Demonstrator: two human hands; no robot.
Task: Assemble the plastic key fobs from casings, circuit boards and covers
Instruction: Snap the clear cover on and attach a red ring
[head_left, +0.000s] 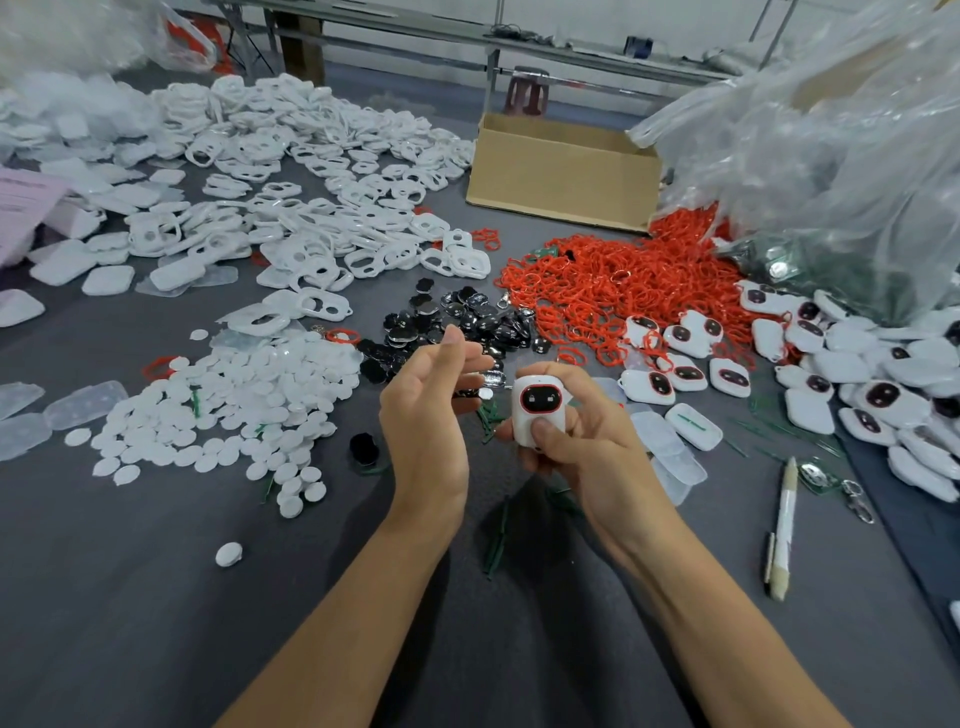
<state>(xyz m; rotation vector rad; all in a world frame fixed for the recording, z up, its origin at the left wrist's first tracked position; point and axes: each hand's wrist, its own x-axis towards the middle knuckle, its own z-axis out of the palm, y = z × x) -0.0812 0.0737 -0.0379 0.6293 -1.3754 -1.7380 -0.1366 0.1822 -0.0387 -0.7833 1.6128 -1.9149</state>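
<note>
Head camera view, looking down at two bare forearms over a grey table (156, 623). The right hand (582, 452) grips a white key fob (537, 410) upright, with the thumb pressed on its lower front and the fingers curled behind. The fob's face shows a black window ringed in red. The left hand (423, 410) hovers just left of the key fob, palm turned toward it, fingers straight and holding nothing. Just beyond the key fob lies a heap of glossy black pieces (457, 322). Left of the key fob spreads a pile of white round discs (234, 405), and far beyond that is a wide scatter of white casings (311, 208). Beyond and right of the key fob sits a mound of red rings (623, 280), with a cardboard box (561, 171) farther back. Right of the key fob lie many finished fobs (831, 384); nearer the viewer and to the right lies a pen (782, 525).
</note>
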